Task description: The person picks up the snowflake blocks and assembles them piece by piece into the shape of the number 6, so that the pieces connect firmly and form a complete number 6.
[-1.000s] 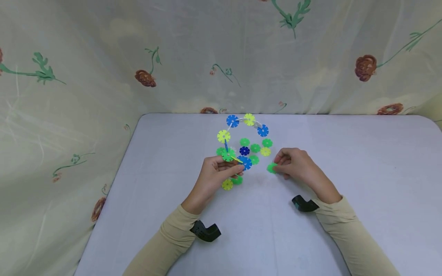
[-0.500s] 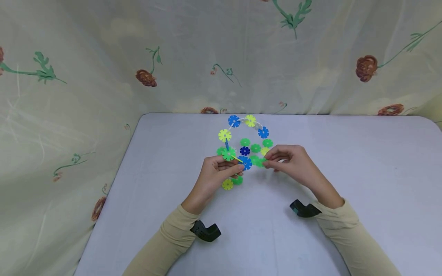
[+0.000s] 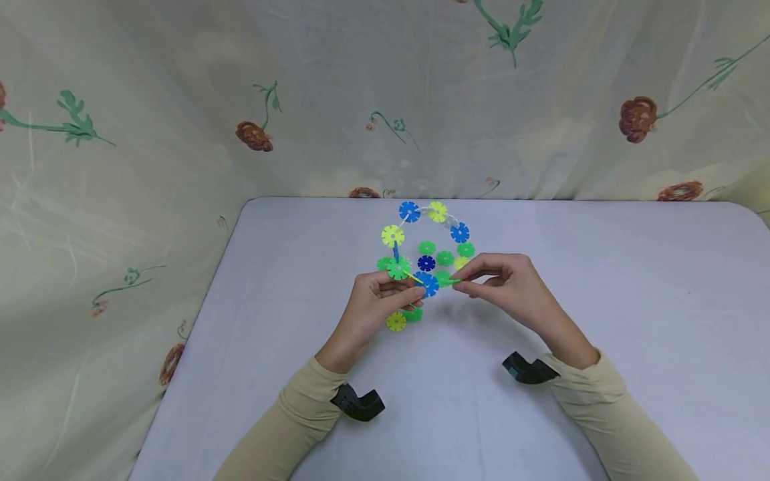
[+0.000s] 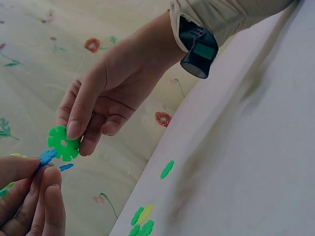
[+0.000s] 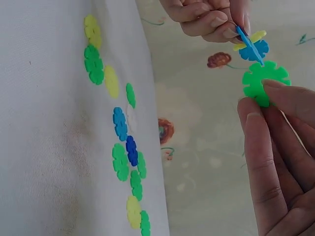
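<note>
My left hand (image 3: 388,297) pinches a blue notched plastic disc (image 3: 428,284) at the near end of a chain of interlocked discs. The chain curves up and away through green, yellow, blue and white discs, including a yellow disc (image 3: 393,235). Facing it, my right hand (image 3: 506,284) holds a green notched disc (image 5: 266,81) between thumb and fingertips. In the right wrist view, the green disc's upper rim meets the edge of the blue disc (image 5: 250,45). Whether their slots are engaged cannot be told. The left wrist view has the green disc (image 4: 64,143) touching or overlapping the blue one.
Loose discs lie on the white table (image 3: 301,267) around and beyond the hands, among them a dark blue disc (image 3: 426,263), a green disc (image 3: 445,258) and a yellow disc (image 3: 396,322). A flowered curtain (image 3: 337,100) hangs behind the table.
My right hand has moved left with the green disc, bringing it up to the blue disc and turning it edge-on to the head view. My left hand stays almost still; the chain shifts slightly.
</note>
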The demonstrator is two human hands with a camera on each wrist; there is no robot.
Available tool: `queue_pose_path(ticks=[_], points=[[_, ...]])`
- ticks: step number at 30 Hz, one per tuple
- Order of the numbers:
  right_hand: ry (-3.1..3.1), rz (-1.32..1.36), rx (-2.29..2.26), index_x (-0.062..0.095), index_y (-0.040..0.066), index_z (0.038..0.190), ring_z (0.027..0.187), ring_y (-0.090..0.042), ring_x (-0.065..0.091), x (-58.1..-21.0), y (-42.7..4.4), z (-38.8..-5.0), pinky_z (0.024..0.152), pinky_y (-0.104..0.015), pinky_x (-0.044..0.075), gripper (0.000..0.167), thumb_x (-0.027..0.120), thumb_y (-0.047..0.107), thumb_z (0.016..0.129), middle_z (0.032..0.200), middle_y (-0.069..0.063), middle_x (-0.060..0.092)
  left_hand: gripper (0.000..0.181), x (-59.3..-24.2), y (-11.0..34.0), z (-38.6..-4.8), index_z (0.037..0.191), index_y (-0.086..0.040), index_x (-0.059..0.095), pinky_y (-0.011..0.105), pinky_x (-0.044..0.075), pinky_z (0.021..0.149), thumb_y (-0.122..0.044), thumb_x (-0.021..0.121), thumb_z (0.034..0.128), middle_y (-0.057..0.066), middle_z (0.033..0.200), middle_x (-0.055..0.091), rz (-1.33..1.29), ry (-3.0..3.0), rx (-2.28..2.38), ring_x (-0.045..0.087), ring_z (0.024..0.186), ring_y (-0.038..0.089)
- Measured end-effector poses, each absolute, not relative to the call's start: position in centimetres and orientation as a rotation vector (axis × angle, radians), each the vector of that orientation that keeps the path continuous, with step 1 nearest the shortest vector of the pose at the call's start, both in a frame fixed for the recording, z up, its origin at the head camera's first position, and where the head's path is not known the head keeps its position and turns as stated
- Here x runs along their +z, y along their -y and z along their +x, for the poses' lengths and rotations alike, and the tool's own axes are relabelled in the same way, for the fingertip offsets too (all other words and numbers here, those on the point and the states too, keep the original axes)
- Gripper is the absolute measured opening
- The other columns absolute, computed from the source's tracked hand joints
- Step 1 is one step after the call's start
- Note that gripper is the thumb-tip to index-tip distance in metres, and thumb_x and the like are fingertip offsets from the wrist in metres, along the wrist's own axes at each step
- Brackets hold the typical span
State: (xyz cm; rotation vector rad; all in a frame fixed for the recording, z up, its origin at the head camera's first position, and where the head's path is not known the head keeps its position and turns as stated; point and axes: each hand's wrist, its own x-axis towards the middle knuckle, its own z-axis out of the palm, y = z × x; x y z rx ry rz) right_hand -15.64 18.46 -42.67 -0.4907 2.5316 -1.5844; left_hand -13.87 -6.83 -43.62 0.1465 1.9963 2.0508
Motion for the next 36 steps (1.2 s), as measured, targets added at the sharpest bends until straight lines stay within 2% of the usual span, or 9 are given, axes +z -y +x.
queue_pose_path(ticks=[4, 7, 12, 16, 21, 27, 31, 36], points=[[-2.554, -0.559, -1.584, 0.081, 0.015, 0.102, 0.093, -0.004, 0.072, -42.7, -18.3, -15.5, 0.074, -0.024, 0.063, 0.012, 0.082, 0.016, 0.09, 0.102, -0.001, 0.079, 0.017, -43.6, 6.8, -13.9, 0.101, 0.003, 0.074, 0.033, 0.065, 0.082, -0.012, 0.077, 0.0932, 0.008, 0.091, 0.077, 0.151, -1.991, 2.048, 0.077, 0.083, 0.021], [-2.592, -0.622, -1.572, 0.082, 0.015, 0.103, 0.093, -0.001, 0.071, -42.8, -18.2, -15.4, 0.074, -0.023, 0.063, 0.014, 0.081, 0.013, 0.09, 0.103, -0.001, 0.08, 0.017, -43.6, 6.8, -13.9, 0.102, 0.004, 0.074, 0.033, 0.064, 0.083, -0.011, 0.077, 0.0932, 0.008, 0.091, 0.077, 0.162, -1.984, 2.044, 0.077, 0.082, 0.017], [-2.675, -0.714, -1.552, 0.082, 0.018, 0.102, 0.093, 0.003, 0.07, -43.0, -17.9, -15.2, 0.073, -0.021, 0.062, 0.016, 0.082, 0.009, 0.088, 0.102, 0.001, 0.081, 0.017, -43.6, 6.8, -13.9, 0.102, 0.004, 0.074, 0.033, 0.064, 0.084, -0.011, 0.076, 0.0939, 0.013, 0.093, 0.078, 0.169, -1.982, 2.034, 0.077, 0.083, 0.017], [-2.744, -0.869, -1.555, 0.082, 0.016, 0.099, 0.088, -0.001, 0.073, -43.3, -17.6, -15.1, 0.071, -0.019, 0.062, 0.018, 0.083, 0.004, 0.086, 0.096, 0.001, 0.081, 0.017, -43.6, 6.9, -13.9, 0.102, 0.003, 0.074, 0.033, 0.064, 0.083, -0.011, 0.075, 0.0946, 0.019, 0.095, 0.078, 0.162, -1.971, 2.042, 0.077, 0.083, 0.017], [-2.834, -1.064, -1.526, 0.082, 0.011, 0.096, 0.08, -0.01, 0.075, -43.4, -17.2, -14.9, 0.071, -0.013, 0.059, 0.025, 0.085, -0.007, 0.079, 0.091, 0.0, 0.081, 0.016, -43.7, 6.9, -13.9, 0.101, 0.004, 0.074, 0.034, 0.065, 0.082, -0.01, 0.076, 0.0939, 0.013, 0.091, 0.078, 0.154, -1.968, 2.055, 0.077, 0.08, 0.017], [-2.889, -1.203, -1.476, 0.081, 0.007, 0.094, 0.077, -0.013, 0.075, -43.4, -16.8, -14.7, 0.074, -0.011, 0.058, 0.028, 0.085, -0.012, 0.075, 0.089, -0.001, 0.081, 0.016, -43.8, 7.1, -13.9, 0.1, 0.005, 0.074, 0.044, 0.064, 0.087, -0.009, 0.077, 0.0932, 0.012, 0.089, 0.078, 0.15, -1.965, 2.071, 0.078, 0.08, 0.02], [-2.89, -1.244, -1.494, 0.081, 0.007, 0.093, 0.076, -0.013, 0.075, -43.5, -16.6, -14.7, 0.073, -0.012, 0.058, 0.029, 0.084, -0.014, 0.074, 0.088, -0.001, 0.08, 0.015, -43.8, 7.2, -14.0, 0.098, 0.006, 0.074, 0.04, 0.065, 0.083, -0.008, 0.077, 0.0927, 0.011, 0.087, 0.078, 0.162, -1.988, 2.063, 0.077, 0.078, 0.018], [-2.901, -1.295, -1.514, 0.081, 0.009, 0.092, 0.073, -0.012, 0.073, -43.7, -16.4, -14.7, 0.072, -0.012, 0.058, 0.031, 0.084, -0.015, 0.073, 0.087, 0.0, 0.08, 0.015, -43.9, 7.1, -14.1, 0.097, 0.007, 0.074, 0.036, 0.065, 0.078, -0.007, 0.078, 0.092, 0.012, 0.085, 0.078, 0.178, -2.008, 2.055, 0.078, 0.079, 0.025]])
